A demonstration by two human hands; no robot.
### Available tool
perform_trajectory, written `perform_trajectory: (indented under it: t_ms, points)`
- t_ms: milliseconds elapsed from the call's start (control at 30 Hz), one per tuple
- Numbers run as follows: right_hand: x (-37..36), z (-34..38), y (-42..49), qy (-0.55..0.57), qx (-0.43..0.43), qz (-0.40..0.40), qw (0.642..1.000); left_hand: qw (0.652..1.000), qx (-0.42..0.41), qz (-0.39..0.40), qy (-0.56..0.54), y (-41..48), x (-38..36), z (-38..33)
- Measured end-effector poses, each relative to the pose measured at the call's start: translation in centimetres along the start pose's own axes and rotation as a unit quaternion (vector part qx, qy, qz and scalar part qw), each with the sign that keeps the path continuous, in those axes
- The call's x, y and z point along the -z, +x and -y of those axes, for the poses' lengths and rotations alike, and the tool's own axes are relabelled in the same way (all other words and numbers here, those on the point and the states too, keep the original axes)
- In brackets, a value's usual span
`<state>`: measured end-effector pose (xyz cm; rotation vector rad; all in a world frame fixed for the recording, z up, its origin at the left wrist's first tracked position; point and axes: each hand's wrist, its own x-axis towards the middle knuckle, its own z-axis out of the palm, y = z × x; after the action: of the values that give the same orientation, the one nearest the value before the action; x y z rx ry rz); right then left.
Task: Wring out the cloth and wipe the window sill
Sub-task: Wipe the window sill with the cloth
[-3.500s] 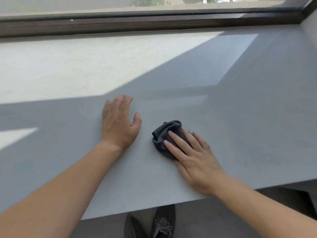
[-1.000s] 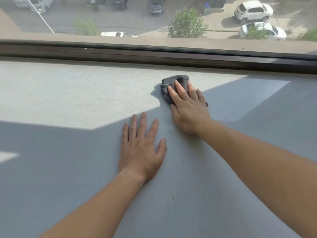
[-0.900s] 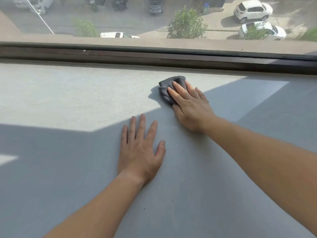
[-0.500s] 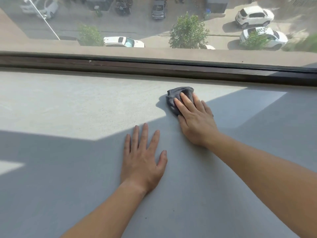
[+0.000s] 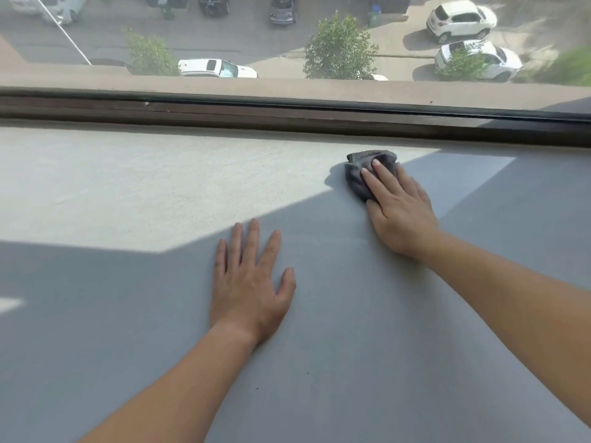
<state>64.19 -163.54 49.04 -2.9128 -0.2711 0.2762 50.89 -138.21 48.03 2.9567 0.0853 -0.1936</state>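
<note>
A small dark grey cloth (image 5: 358, 174), bunched up, lies on the wide grey window sill (image 5: 128, 193) close to the window frame, right of centre. My right hand (image 5: 396, 209) presses flat on the cloth with fingers stretched over it, covering its near half. My left hand (image 5: 249, 282) rests palm down on the bare sill nearer to me, fingers spread, holding nothing.
A dark brown window frame (image 5: 287, 113) runs across the far edge of the sill, with glass above it showing a street with cars and trees. Sunlight falls on the far left part of the sill; the near part is in shadow.
Since 3.5 s ago my right hand has pushed the cloth from the sill's near part to near the frame. In the last second it slid slightly right. My left hand stayed planted.
</note>
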Motion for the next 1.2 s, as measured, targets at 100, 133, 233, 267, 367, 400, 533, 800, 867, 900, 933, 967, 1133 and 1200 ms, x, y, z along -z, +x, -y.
perform_trajectory:
  t_ms: [100, 133, 233, 267, 367, 400, 533, 800, 867, 900, 933, 967, 1133, 1200]
  points:
    - [0.5, -0.2, 1.2, 0.024, -0.090, -0.015, 0.996, 1.000, 0.002, 0.000, -0.002, 0.0, 0.0, -0.2]
    - [0.2, 0.6, 0.3, 0.024, -0.090, -0.016, 0.996, 1.000, 0.004, 0.005, 0.001, 0.0, -0.1, -0.2]
    - [-1.6, 3.5, -6.7, 0.004, -0.001, -0.003, 1.000, 1.000, 0.004, 0.009, -0.002, 0.0, 0.0, -0.2]
    - [-2.1, 4.0, -9.8, -0.003, 0.042, 0.011, 0.999, 1.000, 0.004, 0.009, -0.004, -0.1, 0.0, -0.2]
    - [-2.3, 2.8, -13.7, -0.008, 0.094, 0.041, 0.995, 1.000, -0.001, 0.001, -0.006, -0.1, 0.0, -0.1]
    - [-2.0, 1.8, -13.1, -0.011, 0.074, 0.033, 0.997, 1.000, -0.003, -0.002, -0.006, -0.1, 0.0, -0.1]
    - [-1.3, 0.1, -9.8, -0.002, -0.082, -0.011, 0.997, 1.000, -0.003, -0.004, -0.002, -0.1, -0.1, 0.0]
    - [-3.9, 3.5, -20.2, -0.032, 0.091, 0.042, 0.994, 0.998, -0.028, 0.054, -0.028, -0.4, 0.9, 0.8]
    - [-3.4, 1.1, -19.5, -0.037, 0.047, 0.031, 0.998, 0.998, -0.041, 0.039, -0.036, -1.7, 1.2, 0.4]
    - [-3.2, 0.2, -18.9, -0.036, 0.003, 0.023, 0.999, 0.997, -0.061, 0.022, -0.040, -2.8, 1.1, 0.0]
    - [-3.1, -0.2, -18.6, -0.027, -0.042, 0.017, 0.999, 0.995, -0.088, 0.006, -0.050, -4.4, 0.8, -0.6]
    - [-3.4, 0.1, -18.6, -0.020, -0.075, 0.007, 0.997, 0.991, -0.117, -0.002, -0.067, -6.2, 0.4, -1.4]
    - [-6.4, 5.7, -28.1, -0.029, 0.050, -0.018, 0.998, 0.980, -0.167, 0.018, -0.103, -13.0, -1.8, -3.7]
    - [-6.8, 5.1, -31.5, -0.044, 0.117, 0.014, 0.992, 0.979, -0.160, 0.017, -0.127, -13.0, -1.9, -3.2]
